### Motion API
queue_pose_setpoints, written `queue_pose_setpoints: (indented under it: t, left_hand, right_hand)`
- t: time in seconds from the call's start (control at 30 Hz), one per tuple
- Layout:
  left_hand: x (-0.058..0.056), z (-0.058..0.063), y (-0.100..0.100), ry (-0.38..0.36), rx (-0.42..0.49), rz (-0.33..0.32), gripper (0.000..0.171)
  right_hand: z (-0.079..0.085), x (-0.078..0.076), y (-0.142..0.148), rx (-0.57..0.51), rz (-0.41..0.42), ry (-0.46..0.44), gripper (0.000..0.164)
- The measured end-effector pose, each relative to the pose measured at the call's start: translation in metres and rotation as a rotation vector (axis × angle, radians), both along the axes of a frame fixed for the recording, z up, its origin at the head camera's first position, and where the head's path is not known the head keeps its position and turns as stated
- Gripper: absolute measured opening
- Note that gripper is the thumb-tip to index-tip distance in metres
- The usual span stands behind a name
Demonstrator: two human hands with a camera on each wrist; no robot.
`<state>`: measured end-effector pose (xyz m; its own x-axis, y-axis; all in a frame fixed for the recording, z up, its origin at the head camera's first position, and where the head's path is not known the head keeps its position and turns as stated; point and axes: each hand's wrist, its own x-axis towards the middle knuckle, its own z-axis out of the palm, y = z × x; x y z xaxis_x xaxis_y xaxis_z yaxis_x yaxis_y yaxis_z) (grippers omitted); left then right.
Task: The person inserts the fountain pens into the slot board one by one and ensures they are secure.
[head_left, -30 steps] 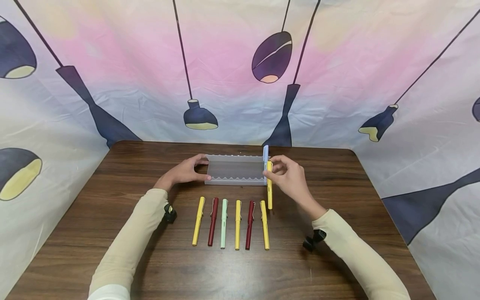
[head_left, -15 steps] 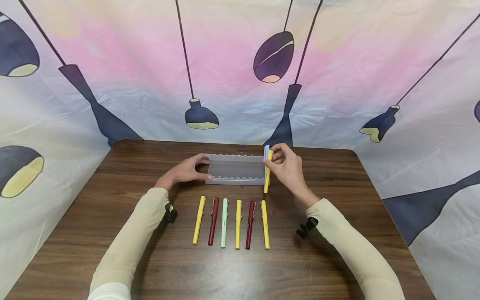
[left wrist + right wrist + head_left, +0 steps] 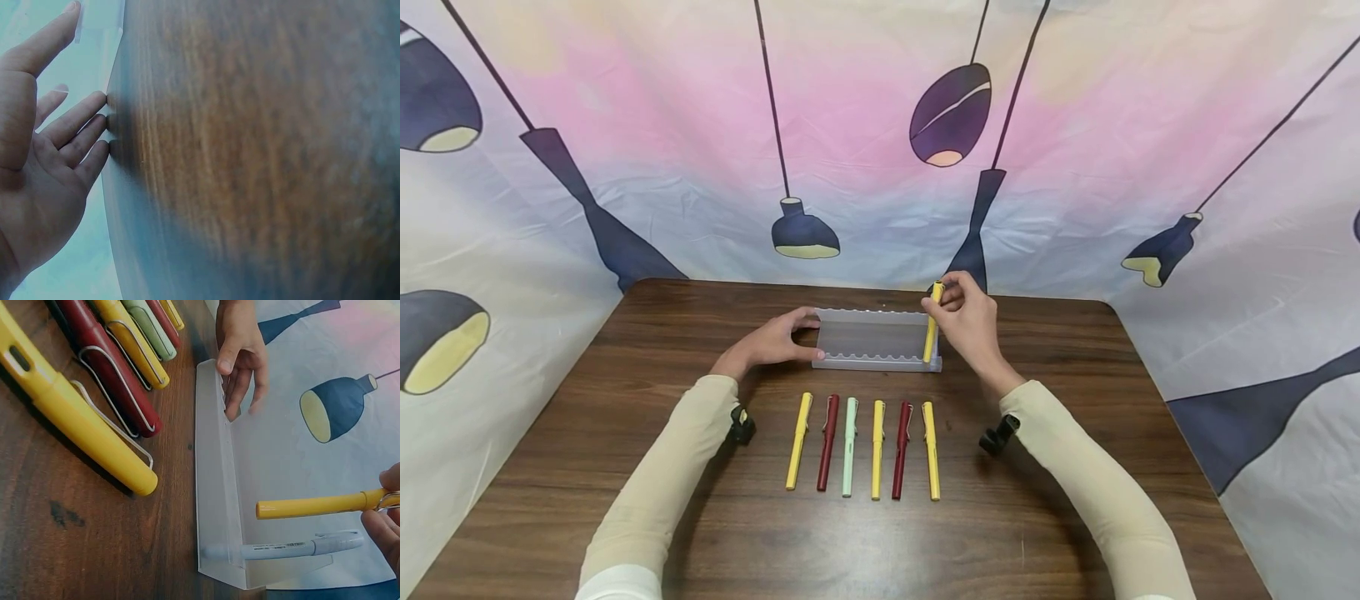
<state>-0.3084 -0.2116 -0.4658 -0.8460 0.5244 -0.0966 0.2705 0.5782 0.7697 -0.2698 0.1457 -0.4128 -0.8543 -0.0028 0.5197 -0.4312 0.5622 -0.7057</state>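
Observation:
A clear pen tray (image 3: 872,364) with scalloped edges lies near the table's back. My left hand (image 3: 775,337) holds its left end, thumb at the front corner and fingers toward the back; in the left wrist view several fingertips of that hand (image 3: 56,156) meet the tabletop. A yellow pen (image 3: 931,333) is pinched near its clip end by my right hand (image 3: 968,321). It slants over the tray's right end, lower tip near the front edge. In the right wrist view the yellow pen (image 3: 312,506) hovers beside a pale blue pen (image 3: 281,550) lying across the tray.
In front of the tray, several pens form a row: yellow pens (image 3: 797,442), dark red pens (image 3: 827,442) and a light green pen (image 3: 848,446). A cloth printed with lamps (image 3: 850,125) hangs behind the wooden table (image 3: 737,533).
My right hand has moved back and slightly left, carrying the yellow pen from beside the tray's right end to above it. My left hand stays at the tray.

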Motion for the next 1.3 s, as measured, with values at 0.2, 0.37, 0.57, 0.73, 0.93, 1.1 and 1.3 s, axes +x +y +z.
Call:
queue_pose_setpoints:
  t: [0.2, 0.37, 0.57, 0.73, 0.93, 1.1, 1.3]
  left_hand:
    - [0.0, -0.001, 0.0, -0.001, -0.002, 0.004, 0.092]
    - [-0.001, -0.002, 0.0, 0.007, -0.006, 0.004, 0.092]
    - [0.0, 0.0, 0.0, 0.003, -0.007, 0.004, 0.092]
    - [0.001, 0.002, 0.0, 0.0, -0.004, 0.005, 0.092]
    - [0.002, 0.001, 0.0, 0.0, 0.0, 0.004, 0.091]
    - [0.001, 0.001, 0.0, -0.009, 0.006, 0.002, 0.091]
    - [0.001, -0.001, 0.0, -0.001, 0.001, 0.007, 0.089]
  right_hand:
    - [-0.002, -0.007, -0.003, -0.015, -0.018, 0.003, 0.037]
    - [-0.007, -0.01, -0.005, -0.013, -0.029, 0.002, 0.038]
    - [-0.015, -0.011, -0.008, -0.006, -0.031, 0.001, 0.038]
    - [-0.02, -0.011, -0.01, 0.0, -0.028, 0.018, 0.037]
    - [-0.026, -0.009, -0.012, 0.031, -0.025, 0.031, 0.036]
    - [-0.031, -0.007, -0.013, 0.058, -0.032, 0.035, 0.036]
    - [-0.033, -0.005, -0.014, 0.096, -0.047, 0.043, 0.036]
